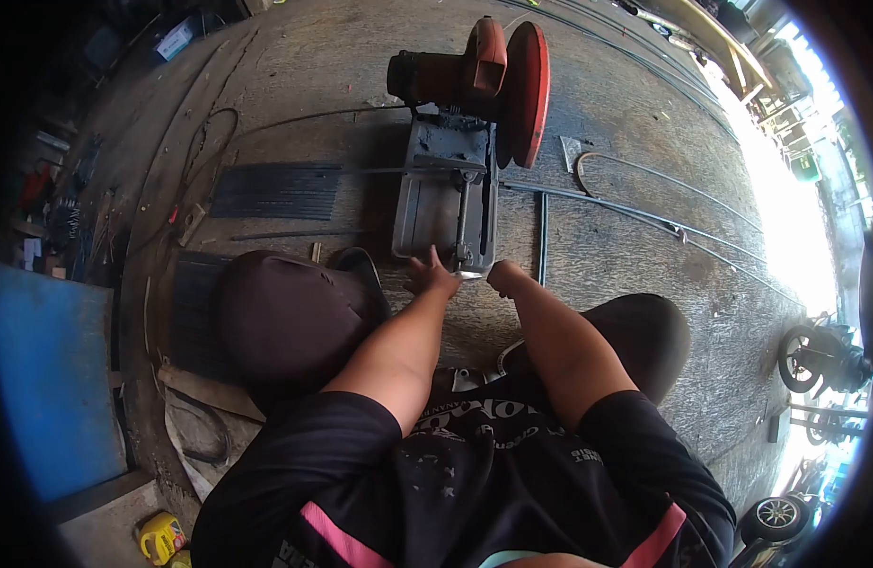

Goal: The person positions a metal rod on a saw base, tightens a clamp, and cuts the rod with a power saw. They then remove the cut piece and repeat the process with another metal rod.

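Note:
A metal cut-off saw (446, 76) with a red blade guard (526, 95) stands on the floor ahead of me, its head raised. Its grey base (411, 213) carries a long vise screw (463, 220) ending in a shiny crank (468, 275) on my side. My left hand (431, 276) is at the front edge of the base, left of the crank, fingers spread. Just right of the crank, my right hand (508, 278) is closed; whatever it may hold is hidden. A thin metal bar (597, 199) extends to the right from the vise.
Dark cut metal strips (275, 191) lie left of the saw. A short bar (541, 241) and a curved cable (584, 168) are on the right. A blue panel (48, 379) and yellow container (161, 538) are at left. Motorbikes (820, 358) stand far right.

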The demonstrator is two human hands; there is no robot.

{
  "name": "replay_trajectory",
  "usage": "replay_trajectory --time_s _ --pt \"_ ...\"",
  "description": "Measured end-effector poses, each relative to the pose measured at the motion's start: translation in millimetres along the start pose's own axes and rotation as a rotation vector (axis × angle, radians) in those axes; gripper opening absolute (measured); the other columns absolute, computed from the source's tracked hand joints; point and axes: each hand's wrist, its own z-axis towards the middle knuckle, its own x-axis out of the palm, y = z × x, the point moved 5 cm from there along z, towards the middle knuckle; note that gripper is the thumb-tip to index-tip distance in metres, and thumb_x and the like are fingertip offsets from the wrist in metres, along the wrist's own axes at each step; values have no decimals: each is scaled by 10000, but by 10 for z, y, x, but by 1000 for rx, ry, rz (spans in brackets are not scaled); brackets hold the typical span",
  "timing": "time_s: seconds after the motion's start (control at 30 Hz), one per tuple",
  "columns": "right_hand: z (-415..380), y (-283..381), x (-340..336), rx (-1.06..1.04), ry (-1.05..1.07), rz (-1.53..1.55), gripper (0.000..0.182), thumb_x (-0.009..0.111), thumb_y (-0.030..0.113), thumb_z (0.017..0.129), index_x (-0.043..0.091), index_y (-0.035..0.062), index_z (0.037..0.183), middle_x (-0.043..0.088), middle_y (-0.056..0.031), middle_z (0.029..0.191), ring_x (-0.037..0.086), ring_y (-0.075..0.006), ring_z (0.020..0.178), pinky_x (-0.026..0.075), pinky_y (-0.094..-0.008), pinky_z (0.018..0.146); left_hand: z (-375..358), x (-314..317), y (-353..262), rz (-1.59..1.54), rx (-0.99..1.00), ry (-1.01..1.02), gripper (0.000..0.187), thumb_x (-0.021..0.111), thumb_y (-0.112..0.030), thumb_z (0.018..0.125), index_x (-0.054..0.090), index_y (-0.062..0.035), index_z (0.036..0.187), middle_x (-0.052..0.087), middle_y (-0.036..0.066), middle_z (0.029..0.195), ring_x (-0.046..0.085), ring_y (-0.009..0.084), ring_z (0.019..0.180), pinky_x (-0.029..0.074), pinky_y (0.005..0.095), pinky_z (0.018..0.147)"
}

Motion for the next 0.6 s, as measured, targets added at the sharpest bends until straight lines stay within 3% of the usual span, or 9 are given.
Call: replay_trajectory --time_s 0.13,0.17,0.23,0.3,0.33,0.4,0.5,0.57,0.6 --pt "-165 50 -92 -38 11 -129 231 488 107 832 688 17 907 693 -121 866 675 -241 746 536 -377 683 565 168 438 -428 -255 -203 829 690 -518 717 293 -250 1394 258 174 1409 267 350 1308 290 545 1016" --pt "-189 52 -87 -37 12 -130 231 488 107 832 688 17 907 693 -121 866 675 -241 746 536 -377 683 578 218 475 -373 -373 -238 926 677 -572 696 257 -141 1399 233 213 1419 265 364 1313 299 501 1030" --pt "-132 -41 -79 105 -108 154 253 454 91 877 677 -25 846 697 -96 805 667 -215 614 551 -373 549 465 150 440 -312 -490 -277 1040 664 -627 674 221 -32 1404 208 251 1428 262 378 1317 308 457 1043" --pt "-52 -62 -54 116 -128 177 249 456 93 851 677 -14 890 690 -119 836 670 -229 652 541 -372 608 348 88 98 -353 -71 -84 1012 664 -621 680 202 -118 1427 237 237 1413 301 378 1295 311 486 1028" --pt "-24 -65 -59 132 -148 192 265 457 95 826 677 -4 934 684 -142 867 672 -243 690 531 -371 666 187 -9 25 -351 -75 -87 1012 664 -621 680 202 -118 1427 237 237 1413 301 378 1295 311 486 1028" --pt "-161 -1 -118 180 -133 295 269 456 104 829 676 -6 941 683 -145 879 674 -247 704 531 -370 680 -121 -129 -219 -117 210 -6 886 701 -499 701 235 -272 1419 269 171 1390 318 333 1271 308 524 1001" --pt "-241 30 -153 194 -87 328 276 458 117 830 672 -8 952 680 -153 907 677 -258 755 529 -369 712 11 1 -10 6 37 -10 925 681 -558 708 147 -342 1431 269 188 1401 300 352 1301 289 546 1014" --pt "-220 7 -89 159 -47 264 278 461 121 827 670 -8 958 679 -158 923 677 -266 792 527 -368 730 144 66 138 3 -13 -115 864 683 -509 726 224 -285 1423 310 169 1350 345 352 1241 309 523 995" --pt "-210 -7 -94 119 -68 193 280 468 126 822 669 -5 966 676 -162 943 671 -278 828 524 -370 751 409 158 347 -105 -155 -229 844 669 -524 732 238 -283 1417 327 180 1332 349 355 1238 318 520 988"
